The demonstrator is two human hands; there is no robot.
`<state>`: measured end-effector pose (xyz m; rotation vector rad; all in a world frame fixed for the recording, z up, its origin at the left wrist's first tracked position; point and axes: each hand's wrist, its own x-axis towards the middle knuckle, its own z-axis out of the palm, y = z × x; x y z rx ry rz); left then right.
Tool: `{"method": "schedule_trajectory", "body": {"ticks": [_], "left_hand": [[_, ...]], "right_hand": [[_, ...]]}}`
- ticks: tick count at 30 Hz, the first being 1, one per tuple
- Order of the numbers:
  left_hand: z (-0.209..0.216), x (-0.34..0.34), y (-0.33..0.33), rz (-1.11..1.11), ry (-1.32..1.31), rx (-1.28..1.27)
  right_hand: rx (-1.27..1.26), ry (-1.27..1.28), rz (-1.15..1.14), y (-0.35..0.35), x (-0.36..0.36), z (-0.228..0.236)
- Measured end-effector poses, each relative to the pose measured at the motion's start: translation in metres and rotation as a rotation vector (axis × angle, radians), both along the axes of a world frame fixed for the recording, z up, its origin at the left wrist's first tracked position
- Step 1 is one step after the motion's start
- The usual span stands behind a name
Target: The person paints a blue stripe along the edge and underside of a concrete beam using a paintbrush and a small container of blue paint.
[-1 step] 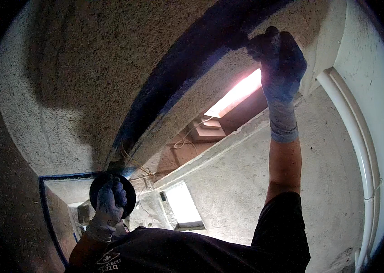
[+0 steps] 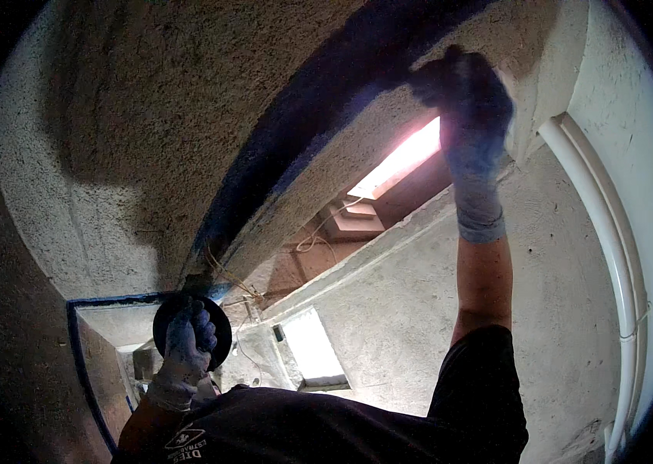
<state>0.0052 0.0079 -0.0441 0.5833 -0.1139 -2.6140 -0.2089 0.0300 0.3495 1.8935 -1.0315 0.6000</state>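
My left hand [image 2: 187,340], in a blue-stained pale glove, is closed on a round black container [image 2: 220,352] at the lower left, held in front of my body. My right arm reaches up, its gloved right hand [image 2: 475,108] dark and smeared by motion at the edge of a dark blue painted band [image 2: 280,147]. The fingers look closed; a small dark shape pokes out toward the band, but what it is cannot be made out. Wet-looking blue runs along the rough grey plaster surface [image 2: 156,100].
A bright window opening [image 2: 400,158] lies beyond the right wrist, with loose wires [image 2: 226,271] below the band. Blue lines edge a recess [image 2: 75,332] at left. White pipes [image 2: 597,209] run down the right side, and a lit white opening [image 2: 311,348] shows near my torso.
My right hand has shifted slightly left and is more blurred, along the edge of the blue band. The left hand and black container stay almost where they were.
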Motion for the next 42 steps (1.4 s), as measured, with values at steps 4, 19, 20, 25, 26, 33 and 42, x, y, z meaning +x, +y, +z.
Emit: {"method": "schedule_trajectory", "body": {"ticks": [4,19,20,25,26,33,42], "left_hand": [[0.009,0.0,0.0,0.007,-0.031,-0.002],[-0.011,0.006,0.012,0.109,0.116,-0.356],[-0.027,0.006,0.008,0.049,0.346,-0.149],[-0.04,0.0,0.006,0.038,0.464,-0.163],[-0.048,-0.003,0.003,0.003,0.543,-0.156],[-0.01,0.011,0.016,0.118,0.079,-0.344],[-0.009,-0.002,0.005,-0.015,0.011,-0.054]], "right_hand": [[0.036,0.022,-0.406,0.015,-0.006,0.004],[0.333,0.163,-0.284,-0.014,0.01,-0.029],[0.383,0.191,-0.25,-0.014,0.01,-0.024],[0.366,0.286,-0.167,-0.016,0.015,-0.025],[0.346,0.375,-0.103,-0.017,0.012,-0.029],[0.457,0.657,-0.379,0.026,0.02,-0.09],[0.483,0.535,-0.396,0.025,0.022,-0.112]]}}
